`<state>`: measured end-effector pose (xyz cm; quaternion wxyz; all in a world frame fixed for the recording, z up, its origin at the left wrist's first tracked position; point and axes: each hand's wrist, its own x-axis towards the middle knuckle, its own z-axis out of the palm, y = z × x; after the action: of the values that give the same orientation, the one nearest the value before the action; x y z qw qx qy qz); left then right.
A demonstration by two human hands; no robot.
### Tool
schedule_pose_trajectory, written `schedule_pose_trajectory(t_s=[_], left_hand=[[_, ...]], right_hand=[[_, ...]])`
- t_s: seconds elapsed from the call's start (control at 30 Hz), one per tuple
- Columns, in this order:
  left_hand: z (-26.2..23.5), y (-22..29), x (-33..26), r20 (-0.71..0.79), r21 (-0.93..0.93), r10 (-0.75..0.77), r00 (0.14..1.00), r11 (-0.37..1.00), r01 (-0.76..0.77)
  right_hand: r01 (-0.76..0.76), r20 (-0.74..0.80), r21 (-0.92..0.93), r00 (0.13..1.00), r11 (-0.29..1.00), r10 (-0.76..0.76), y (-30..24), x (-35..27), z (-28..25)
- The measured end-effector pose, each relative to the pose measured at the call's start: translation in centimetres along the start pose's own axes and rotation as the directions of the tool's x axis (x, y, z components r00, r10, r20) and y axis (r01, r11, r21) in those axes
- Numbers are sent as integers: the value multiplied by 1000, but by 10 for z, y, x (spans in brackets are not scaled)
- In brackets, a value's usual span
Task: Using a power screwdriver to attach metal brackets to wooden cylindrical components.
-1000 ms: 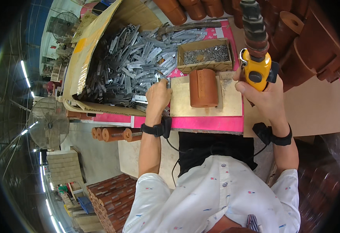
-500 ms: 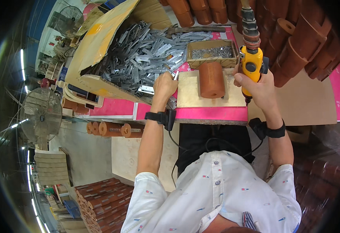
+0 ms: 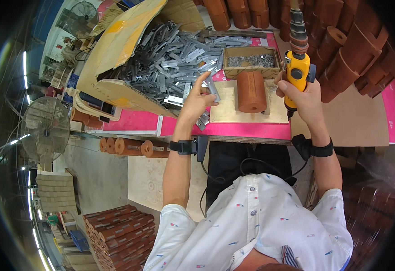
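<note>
My left hand [image 3: 195,104] is closed on a flat grey metal strip [image 3: 212,88], with the index finger stretched along it, beside the heap of loose metal strips [image 3: 165,67]. To its right a reddish-brown cylinder [image 3: 251,94] with a small hole in its near end lies on a pale board [image 3: 224,110]. My right hand [image 3: 306,97] is wrapped round a yellow and black electric screwdriver [image 3: 297,72], its tip pointing down toward the table's near edge, right of the cylinder. The hand hides part of the screwdriver.
Metal strips spill from an open cardboard box [image 3: 116,54] on the pink tabletop [image 3: 251,130]. Behind the cylinder sits a small carton of screws [image 3: 251,61]. Reddish-brown cylinders [image 3: 337,63] stand stacked at the far right. A standing fan [image 3: 47,128] is at left.
My left hand has turned and lifted from the heap's edge, now showing a metal strip in its fingers. The right hand still holds the screwdriver in nearly the same place.
</note>
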<state>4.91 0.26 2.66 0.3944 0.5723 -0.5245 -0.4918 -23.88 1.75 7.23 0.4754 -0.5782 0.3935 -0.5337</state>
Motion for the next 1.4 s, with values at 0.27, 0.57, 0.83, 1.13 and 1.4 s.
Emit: schedule_pose_trajectory(t_s=[0.27,0.57,0.83,1.13,1.4], left_hand=[[44,35,26,98,-122,211,973,972,-199],[61,32,81,240,213,275,931,921,-327],[60,35,86,283,210,147,948,955,-211],[54,19,86,402,206,99,910,959,-195],[50,27,61,477,331,254,841,835,-440]], right_hand=[[24,-32,-35,999,999,-25,-4,9,4],[15,-54,-19,998,1000,-16,-6,15,4],[56,-72,-47,996,997,-59,-12,15,7],[57,-69,-44,996,997,-60,-13,17,20],[89,-49,-37,995,995,-91,-17,26,25]])
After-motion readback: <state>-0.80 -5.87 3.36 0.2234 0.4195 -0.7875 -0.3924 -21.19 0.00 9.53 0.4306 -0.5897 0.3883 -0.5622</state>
